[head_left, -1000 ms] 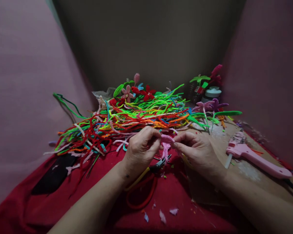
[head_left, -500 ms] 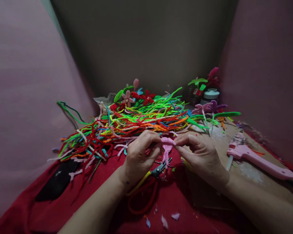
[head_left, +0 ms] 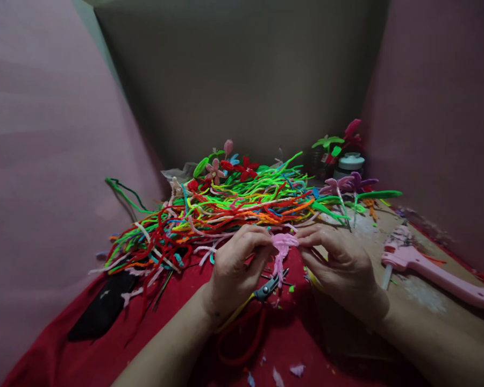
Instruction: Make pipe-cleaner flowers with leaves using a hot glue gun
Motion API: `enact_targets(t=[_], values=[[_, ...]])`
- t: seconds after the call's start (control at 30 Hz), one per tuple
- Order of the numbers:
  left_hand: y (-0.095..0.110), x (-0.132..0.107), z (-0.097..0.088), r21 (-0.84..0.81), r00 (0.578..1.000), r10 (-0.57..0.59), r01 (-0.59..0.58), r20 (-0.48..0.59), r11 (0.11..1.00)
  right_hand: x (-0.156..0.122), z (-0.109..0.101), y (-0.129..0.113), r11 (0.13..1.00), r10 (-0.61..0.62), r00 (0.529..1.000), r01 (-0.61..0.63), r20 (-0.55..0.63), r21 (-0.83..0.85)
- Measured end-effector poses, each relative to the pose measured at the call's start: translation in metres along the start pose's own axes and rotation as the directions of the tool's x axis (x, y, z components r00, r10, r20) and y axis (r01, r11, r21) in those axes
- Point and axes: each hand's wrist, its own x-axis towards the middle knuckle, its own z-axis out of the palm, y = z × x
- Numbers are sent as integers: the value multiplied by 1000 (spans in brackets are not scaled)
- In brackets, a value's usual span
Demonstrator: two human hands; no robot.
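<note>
We observe the pink fuzzy piece suspended between both hands, above the red cloth and in front of the pile of fuzzy stems. The left hand grips its left end between thumb and forefinger, the other fingers curled in. The right hand pinches the opposite end at the fingertips.

Compared with the preceding views, the upper edge of the piece has changed: it presented a smooth, curved band, and we now see separate lobes with strands hanging beneath. The hands hold about the same spacing, and the whole scene sits lower in view. We judge this to be adjustment by fingers alone. The yellow-handled tool lies on the cloth, out of both hands; the hanging strands overlap its tip in view, and we cannot tell whether they touch. The pink glue gun lies on the brown board, likewise unheld.

Containers stand at the rear. The jar has its pale blue lid in place; we cannot determine its contents. Just left of it, green and magenta flowers rise from what appears to be a clear container, too dark to confirm. Behind the pile's left side we note a translucent bag; its contents are indistinct.
</note>
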Motion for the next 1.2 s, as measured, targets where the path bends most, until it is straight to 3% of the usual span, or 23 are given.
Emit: enact_targets(t=[0.13, 0.27, 0.43, 0.57, 0.73, 0.97, 1.03, 1.1, 1.13, 1.2], values=[[3, -3, 6, -209, 976, -214, 200, -49, 957, -1, 1, 3, 999, -45, 999, 45, -32, 24], [4, -3, 11, -371, 954, -289, 242, -78, 897, -3, 2, 6, 998, -34, 999, 37, -42, 60], [2, -3, 7, -193, 945, -319, 300, -72, 934, -4, 1, 5, 997, -5, 999, 8, -43, 75], [2, -2, 1, 6, 971, -239, 239, -19, 971, -4, 1, 4, 998, -13, 999, 16, -43, 65], [4, -2, 1, 50, 985, -172, 171, 15, 984, -3, 1, 4, 998, -25, 999, 27, -28, 53], [1, -4, 1, 62, 983, -179, 176, 49, 982, -3, 2, 1, 999, -2, 999, 4, -47, 37], [0, -4, 3, 9, 974, -224, 224, 39, 975, -4, 3, -1, 997, 54, 997, -52, -49, 57], [0, -4, 7, -153, 953, -304, 300, -2, 942, -4, 5, -2, 968, 215, 976, -210, -26, 136], [1, -3, 9, -262, 935, -353, 335, -24, 905, -3, 5, -2, 926, 327, 945, -320, 0, 200], [3, -1, 13, -441, 897, -439, 372, -56, 817, -1, 7, 1, 774, 543, 837, -532, 71, 344]])
